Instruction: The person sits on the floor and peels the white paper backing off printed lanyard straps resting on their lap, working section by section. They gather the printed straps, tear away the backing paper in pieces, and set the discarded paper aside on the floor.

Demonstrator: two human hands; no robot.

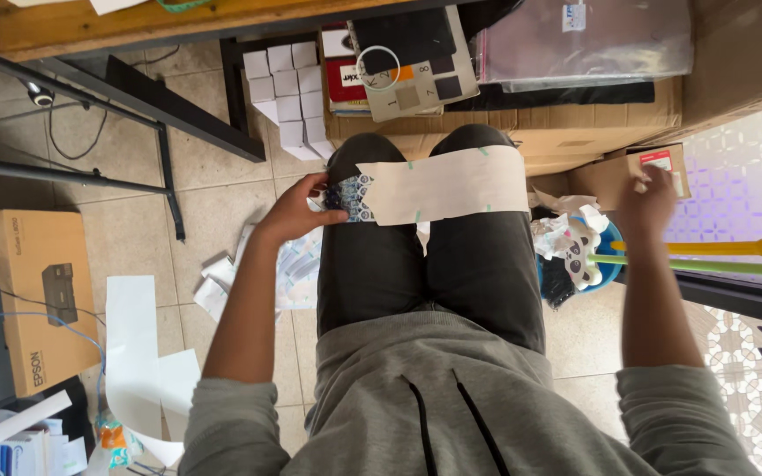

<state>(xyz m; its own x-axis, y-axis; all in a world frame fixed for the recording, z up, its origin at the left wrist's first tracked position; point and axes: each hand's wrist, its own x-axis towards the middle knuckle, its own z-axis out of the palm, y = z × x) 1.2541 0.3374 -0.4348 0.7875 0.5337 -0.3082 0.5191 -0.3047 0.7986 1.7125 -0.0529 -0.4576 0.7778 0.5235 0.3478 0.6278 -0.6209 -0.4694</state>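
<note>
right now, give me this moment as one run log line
left hand: holds patterned strip | beige paper strip: across lap | right hand: at cardboard box

Looks like a small home workshop / packing corner: tiled floor point(213, 176) littered with paper offcuts point(134, 353), stacked cardboard boxes point(575, 123), rows of small white cartons point(288, 84), a printer box point(33, 291), and a wooden bench point(134, 22) overhead.
</note>
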